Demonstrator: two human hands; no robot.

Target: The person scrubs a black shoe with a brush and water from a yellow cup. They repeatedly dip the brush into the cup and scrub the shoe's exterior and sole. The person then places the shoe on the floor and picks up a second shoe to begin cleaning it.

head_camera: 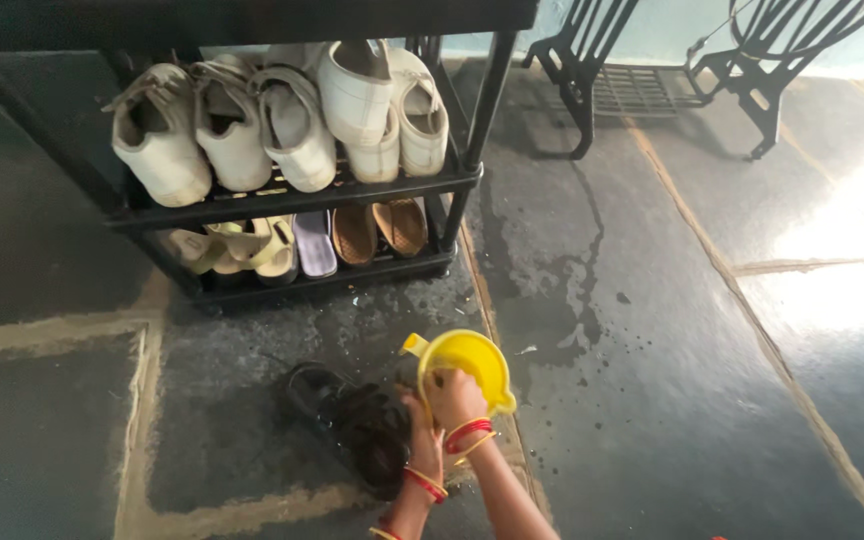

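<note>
Right hand (455, 398): fingers curled over the near rim of the yellow jug (467, 365), gripping it; red and gold bangles at the wrist.
Left hand (420, 425): just left of the right hand, reaching down to the dark shoe (372, 435); fingers seem to touch its top, though whether they grip it cannot be told; bangles at this wrist too.
Yellow jug: held low over the floor, tilted, open mouth facing up toward the camera, small spout at the upper left; directly right of the dark shoes.
Dark shoe: on the floor (672, 400) under the left hand, glossy black, near the bottom edge of the frame.
Second dark shoe (312, 390): just left and slightly beyond the first, close beside it, toward the front of the rack.
Floor: dark stone slabs with pale joints; wet patch and scattered drops to the right of the jug, reaching back alongside the rack.
Shoe rack (282, 205): black, open shelves, standing beyond the dark shoes.
Lower shelf: sandals (252, 245) and brown slippers (380, 230) in a row.
Upper shelf: white sneakers (292, 115) packed side by side, toes toward the front edge.
Metal stand (652, 70): black iron frame at the far right, well apart from the rack.
</note>
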